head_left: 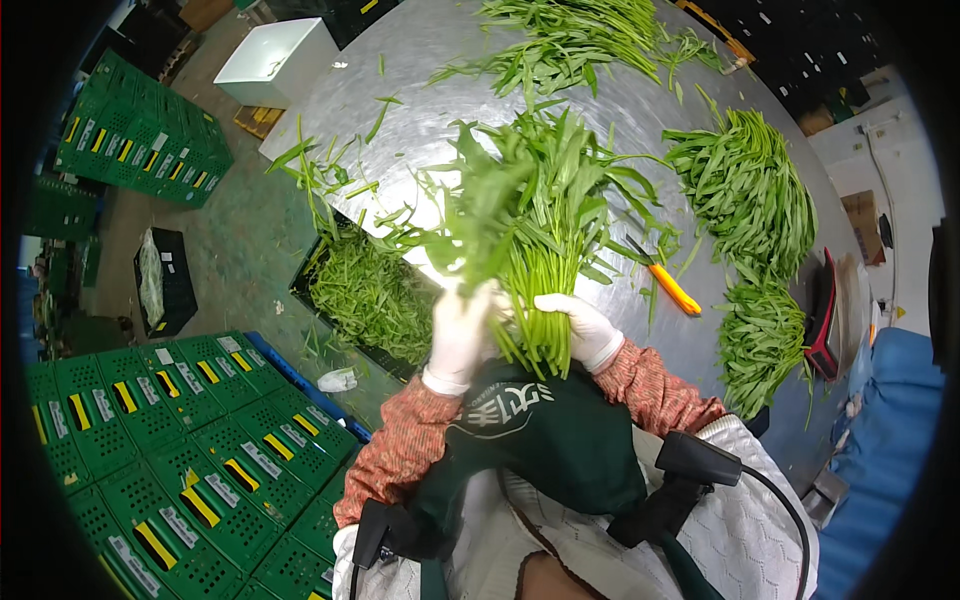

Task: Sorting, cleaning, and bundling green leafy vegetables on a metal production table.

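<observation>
My gloved left hand (460, 335) is closed at the stem side of a bunch of leafy greens (550, 200), with some blurred sprigs rising from its fingers. My gloved right hand (580, 325) grips the bunch's green stems, which hang over my dark apron (540, 450). To the right of the bunch, a knife with an orange handle (675, 287) lies on the steel table (370, 90) among loose leaves. Below the table's left edge a black crate (305, 265) holds loose greens (370, 295), partly behind my left hand.
More greens lie in piles at the back (570, 45), right (740, 190) and near right (760, 345), beside a red-edged object (822, 330). A white box (280, 60) stands back left. Stacked green crates (140, 130) (200, 450) and a black crate (165, 285) stand on the floor at left.
</observation>
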A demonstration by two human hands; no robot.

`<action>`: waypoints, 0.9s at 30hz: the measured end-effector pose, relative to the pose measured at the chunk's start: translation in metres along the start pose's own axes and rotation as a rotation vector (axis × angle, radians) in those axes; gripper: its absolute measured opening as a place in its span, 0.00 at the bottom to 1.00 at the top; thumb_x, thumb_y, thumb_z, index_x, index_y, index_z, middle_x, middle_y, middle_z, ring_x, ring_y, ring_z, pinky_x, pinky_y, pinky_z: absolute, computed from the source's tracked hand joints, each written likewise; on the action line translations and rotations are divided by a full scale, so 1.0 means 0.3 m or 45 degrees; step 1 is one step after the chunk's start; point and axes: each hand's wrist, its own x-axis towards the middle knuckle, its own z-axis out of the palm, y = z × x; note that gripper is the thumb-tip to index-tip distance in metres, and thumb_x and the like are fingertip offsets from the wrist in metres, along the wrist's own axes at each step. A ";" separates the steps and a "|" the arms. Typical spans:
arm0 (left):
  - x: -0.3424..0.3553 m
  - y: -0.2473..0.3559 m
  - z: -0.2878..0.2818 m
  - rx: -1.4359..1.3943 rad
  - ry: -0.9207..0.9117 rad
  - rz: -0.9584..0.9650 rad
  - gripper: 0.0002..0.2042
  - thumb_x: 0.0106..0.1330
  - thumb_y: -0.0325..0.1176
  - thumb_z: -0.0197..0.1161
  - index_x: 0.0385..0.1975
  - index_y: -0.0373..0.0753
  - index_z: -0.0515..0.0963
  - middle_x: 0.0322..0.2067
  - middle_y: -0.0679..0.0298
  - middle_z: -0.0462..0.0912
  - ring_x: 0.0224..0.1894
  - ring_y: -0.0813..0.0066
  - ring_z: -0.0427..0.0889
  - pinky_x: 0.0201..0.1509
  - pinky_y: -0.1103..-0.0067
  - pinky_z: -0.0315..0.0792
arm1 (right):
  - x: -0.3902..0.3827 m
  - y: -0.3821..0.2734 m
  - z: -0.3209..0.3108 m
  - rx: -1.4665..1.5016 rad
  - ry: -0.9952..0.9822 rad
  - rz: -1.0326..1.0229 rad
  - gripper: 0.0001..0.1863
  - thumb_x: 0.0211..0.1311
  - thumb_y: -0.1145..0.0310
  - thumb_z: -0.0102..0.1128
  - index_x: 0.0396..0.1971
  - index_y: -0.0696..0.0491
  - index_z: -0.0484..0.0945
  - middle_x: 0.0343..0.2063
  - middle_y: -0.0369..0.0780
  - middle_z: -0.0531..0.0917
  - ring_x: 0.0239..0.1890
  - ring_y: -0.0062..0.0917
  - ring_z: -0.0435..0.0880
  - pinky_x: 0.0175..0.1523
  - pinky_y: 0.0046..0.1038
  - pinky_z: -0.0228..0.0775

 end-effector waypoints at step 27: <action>0.025 -0.219 0.007 0.291 -0.181 -0.265 0.08 0.60 0.30 0.60 0.32 0.31 0.78 0.17 0.69 0.77 0.14 0.87 0.69 0.18 0.89 0.61 | -0.055 -0.025 -0.012 -0.186 -0.289 0.073 0.19 0.48 0.68 0.61 0.41 0.58 0.72 0.29 0.38 0.76 0.32 0.23 0.74 0.41 0.25 0.67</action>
